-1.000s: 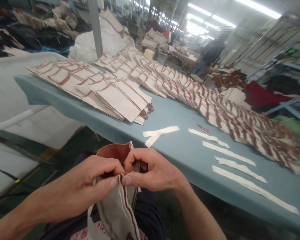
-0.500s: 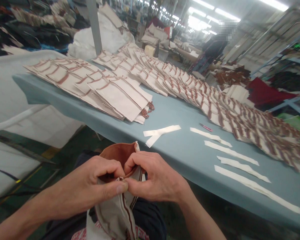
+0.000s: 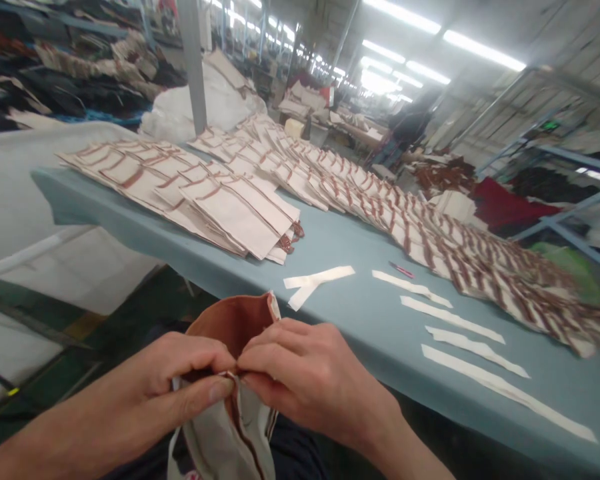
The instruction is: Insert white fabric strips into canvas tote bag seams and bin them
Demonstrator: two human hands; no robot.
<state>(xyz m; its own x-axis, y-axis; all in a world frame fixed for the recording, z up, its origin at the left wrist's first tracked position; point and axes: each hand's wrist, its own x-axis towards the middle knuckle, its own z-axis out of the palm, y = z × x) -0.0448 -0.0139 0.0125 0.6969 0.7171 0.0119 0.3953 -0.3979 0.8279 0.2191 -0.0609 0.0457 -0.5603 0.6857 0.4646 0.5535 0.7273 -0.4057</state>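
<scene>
A cream fabric bag piece (image 3: 215,433) with brown trim and a brown lining hangs between my hands, above my lap. My left hand (image 3: 185,383) pinches its top edge, thumb in front and fingers inside the opening. Right beside it, my right hand (image 3: 300,373) grips the same edge with its fingertips, close to the brown seam. The brown inside stands open behind my fingers. What lies exactly between the right fingertips is hidden.
A blue-green covered table (image 3: 350,233) stands ahead. Stacked cream pieces with brown trim (image 3: 240,207) lie on it, with a longer overlapping row (image 3: 410,233) behind. Several cream strips (image 3: 480,367) and small pink-handled snips (image 3: 403,269) lie nearer. A white bin (image 3: 15,180) is at left.
My right hand has turned over the edge, its fingers now lying more across the top of the seam. The bag piece and both hands sit slightly lower left; the view has tilted up.
</scene>
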